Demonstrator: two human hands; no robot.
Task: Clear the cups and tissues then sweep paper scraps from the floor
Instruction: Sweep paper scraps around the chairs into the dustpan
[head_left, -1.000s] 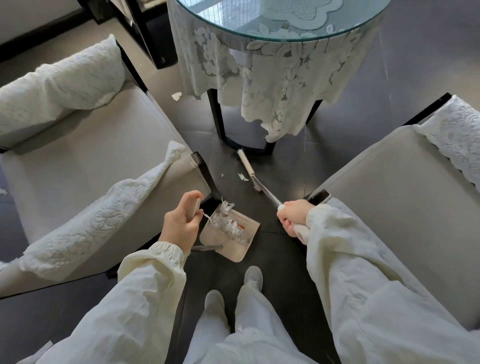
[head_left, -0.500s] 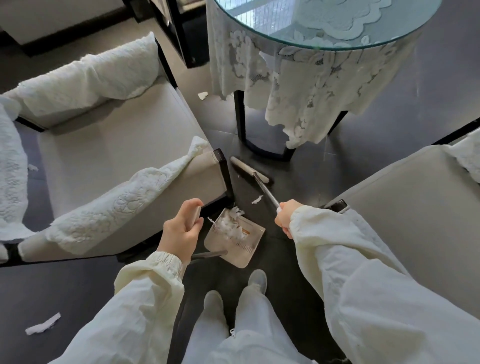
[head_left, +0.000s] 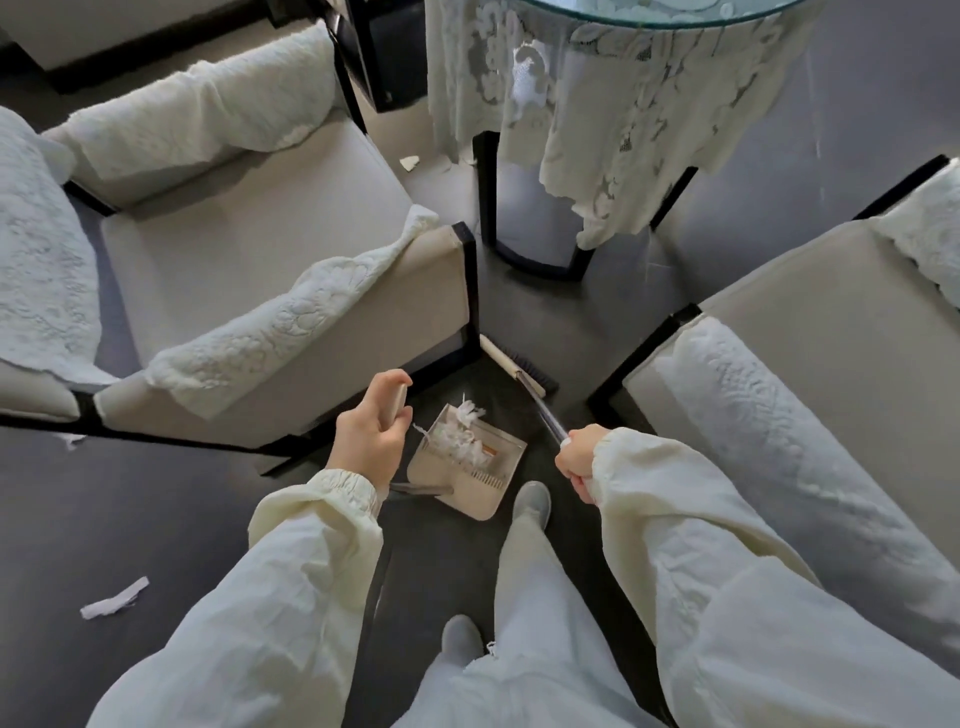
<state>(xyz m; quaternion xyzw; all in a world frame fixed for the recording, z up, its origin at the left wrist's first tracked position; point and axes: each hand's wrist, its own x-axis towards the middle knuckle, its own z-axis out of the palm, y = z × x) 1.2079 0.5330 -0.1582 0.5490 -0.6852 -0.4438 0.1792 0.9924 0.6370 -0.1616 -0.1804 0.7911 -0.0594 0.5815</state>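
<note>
Broom (head_left: 511, 364) now sits nearer the dustpan (head_left: 488, 493); right hand (head_left: 576, 457) grips its pole (head_left: 548, 421), left hand (head_left: 366, 441) the pan's handle (head_left: 397, 404); featherlight scraps (head_left: 460, 434) scatter easily.

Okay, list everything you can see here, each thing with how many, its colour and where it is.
dustpan: one, beige, low between the hands
shredded paper: one heap, white, in the dustpan
broom: one, cream head, metal handle, just beyond the dustpan
paper scraps: at least three, white, on the floor at lower left, left edge and near the table
armchairs: two, beige, black frames, white lace covers, left and right
table: one, glass top, white lace cloth, top centre
shoes: two, grey, bottom centre
left hand: grips the dustpan's handle
right hand: grips the broom's handle
</note>
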